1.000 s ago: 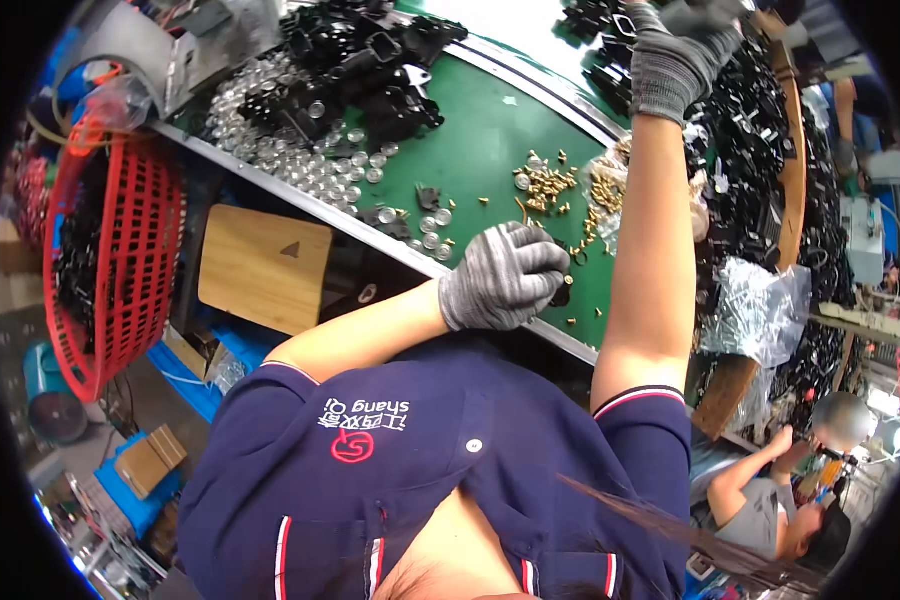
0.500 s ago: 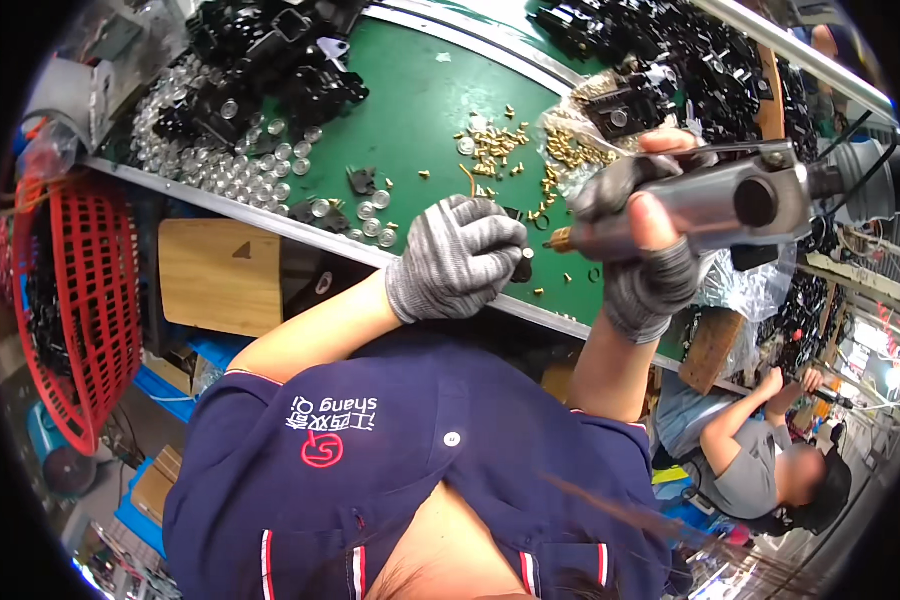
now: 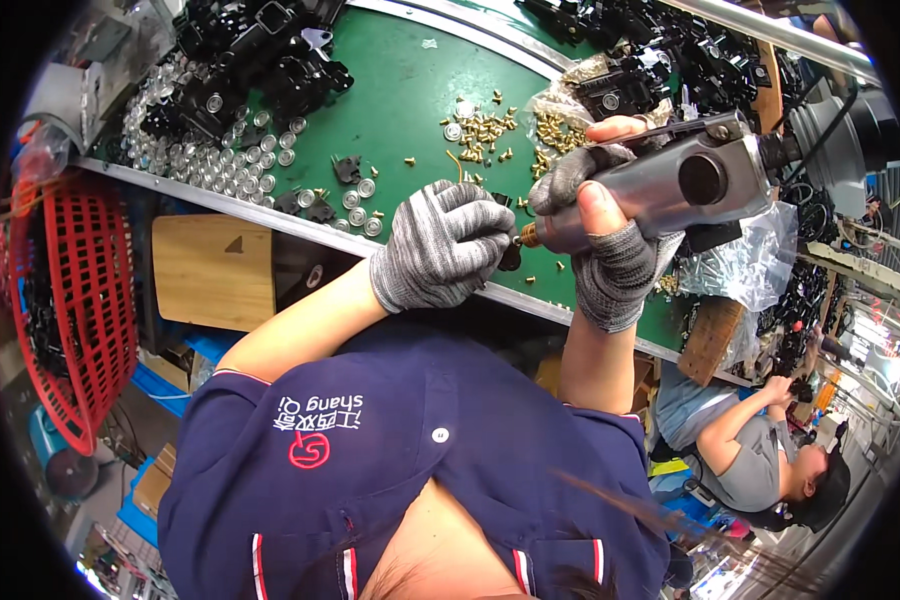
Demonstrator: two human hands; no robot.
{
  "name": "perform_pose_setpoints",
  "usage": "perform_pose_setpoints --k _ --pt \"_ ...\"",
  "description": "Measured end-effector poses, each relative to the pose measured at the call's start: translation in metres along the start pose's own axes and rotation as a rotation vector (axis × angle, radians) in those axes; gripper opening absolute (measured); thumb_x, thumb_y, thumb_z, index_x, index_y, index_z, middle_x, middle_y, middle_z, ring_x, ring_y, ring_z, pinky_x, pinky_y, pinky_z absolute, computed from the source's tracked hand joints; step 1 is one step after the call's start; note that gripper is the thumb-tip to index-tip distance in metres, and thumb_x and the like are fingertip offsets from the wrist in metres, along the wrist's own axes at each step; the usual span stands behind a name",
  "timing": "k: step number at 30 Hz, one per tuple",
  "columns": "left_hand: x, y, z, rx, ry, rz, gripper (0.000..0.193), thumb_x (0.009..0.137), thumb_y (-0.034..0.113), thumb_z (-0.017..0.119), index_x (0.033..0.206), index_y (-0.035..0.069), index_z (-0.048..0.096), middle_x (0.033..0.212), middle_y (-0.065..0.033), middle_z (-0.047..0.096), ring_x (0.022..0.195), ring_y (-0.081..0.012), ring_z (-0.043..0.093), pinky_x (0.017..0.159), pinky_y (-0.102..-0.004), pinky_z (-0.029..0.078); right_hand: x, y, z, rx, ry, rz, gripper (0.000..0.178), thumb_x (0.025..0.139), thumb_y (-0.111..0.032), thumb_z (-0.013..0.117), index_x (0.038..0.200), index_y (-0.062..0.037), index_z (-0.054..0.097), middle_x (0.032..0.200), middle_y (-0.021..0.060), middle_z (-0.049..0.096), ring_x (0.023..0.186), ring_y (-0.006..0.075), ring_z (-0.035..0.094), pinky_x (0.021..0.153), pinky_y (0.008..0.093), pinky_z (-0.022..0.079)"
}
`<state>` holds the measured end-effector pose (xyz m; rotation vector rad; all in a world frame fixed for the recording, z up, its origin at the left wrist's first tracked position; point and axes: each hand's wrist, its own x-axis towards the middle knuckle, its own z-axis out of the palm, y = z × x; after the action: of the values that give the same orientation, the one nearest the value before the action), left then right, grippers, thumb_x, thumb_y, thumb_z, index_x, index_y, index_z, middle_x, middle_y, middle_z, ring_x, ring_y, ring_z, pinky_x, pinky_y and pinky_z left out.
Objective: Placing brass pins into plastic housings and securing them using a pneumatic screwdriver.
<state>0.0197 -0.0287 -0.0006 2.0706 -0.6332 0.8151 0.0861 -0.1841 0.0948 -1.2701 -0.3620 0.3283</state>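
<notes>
My left hand [image 3: 444, 246], in a grey knit glove, is closed around a small black part [image 3: 511, 258], most of it hidden by the fingers. My right hand [image 3: 610, 245], in a glove with bare thumb and fingertip, grips a grey power screwdriver [image 3: 660, 190] lying nearly level. Its brass-coloured nose points left, and the bit tip meets the black part at my left fingers. Brass screws [image 3: 485, 132] lie loose on the green table [image 3: 390, 90] beyond my hands. Several clear round discs with metallic rims [image 3: 250, 170] are spread to the left, near small black pieces [image 3: 347, 169].
Black moulded parts [image 3: 260, 70] are heaped at the far left, and more [image 3: 690, 65] at the far right. A clear plastic bag [image 3: 745, 255] and a wooden block [image 3: 711, 341] sit at right. A red basket [image 3: 80, 300] stands at left. Another person [image 3: 760, 450] works at lower right.
The screwdriver in my right hand has moved left, and its tip has come from apart to the black part in my left hand. My left hand has shifted slightly left.
</notes>
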Motion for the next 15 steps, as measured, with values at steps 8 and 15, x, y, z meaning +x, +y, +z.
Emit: perform_pose_setpoints --k 8,15 --pt "0.0004 -0.0004 0.0021 -0.028 0.014 -0.002 0.018 0.062 0.011 0.072 0.079 0.010 0.068 0.094 -0.0042 0.068 0.076 -0.0268 0.066 0.063 -0.0395 0.051 -0.0010 0.0011 -0.0024 0.083 0.046 0.010 0.046 0.084 -0.005 0.068 0.127 -0.0033 0.050 0.089 0.0065 0.062 0.072 0.0127 0.060 0.062 0.0263 0.053" --pt "-0.0011 0.0012 0.0022 -0.006 -0.005 -0.008 0.018 0.062 0.010 0.072 0.079 0.010 0.068 0.094 -0.0042 0.068 0.078 -0.0269 0.066 0.063 -0.0394 0.051 -0.0065 0.0015 -0.0041 0.083 0.004 0.023 0.045 0.085 -0.005 0.067 0.127 -0.0031 0.050 0.089 0.0071 0.062 0.073 0.0131 0.060 0.063 0.0272 0.054"
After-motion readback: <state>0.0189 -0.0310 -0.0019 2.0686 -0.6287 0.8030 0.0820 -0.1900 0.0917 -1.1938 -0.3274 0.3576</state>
